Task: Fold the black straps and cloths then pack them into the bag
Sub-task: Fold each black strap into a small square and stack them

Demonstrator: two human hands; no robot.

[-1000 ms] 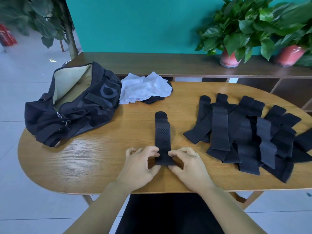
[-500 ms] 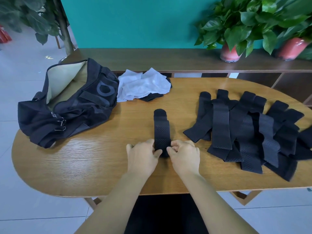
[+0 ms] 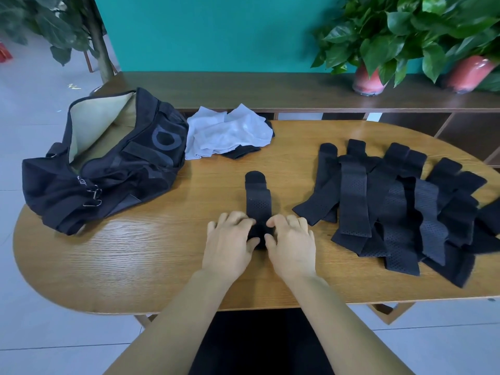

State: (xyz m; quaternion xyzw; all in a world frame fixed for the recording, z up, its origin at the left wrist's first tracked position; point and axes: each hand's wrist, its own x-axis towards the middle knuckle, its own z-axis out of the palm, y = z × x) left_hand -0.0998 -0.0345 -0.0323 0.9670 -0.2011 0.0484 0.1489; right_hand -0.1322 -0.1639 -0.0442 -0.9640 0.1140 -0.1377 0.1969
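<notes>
Pointing away lengthwise, black strap [image 3: 257, 201], near end gripped by left hand [image 3: 230, 244], right hand [image 3: 290, 246]

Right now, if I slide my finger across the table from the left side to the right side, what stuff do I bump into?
Black bag → white cloth → left hand → strap being folded → right hand → pile of black straps.
</notes>
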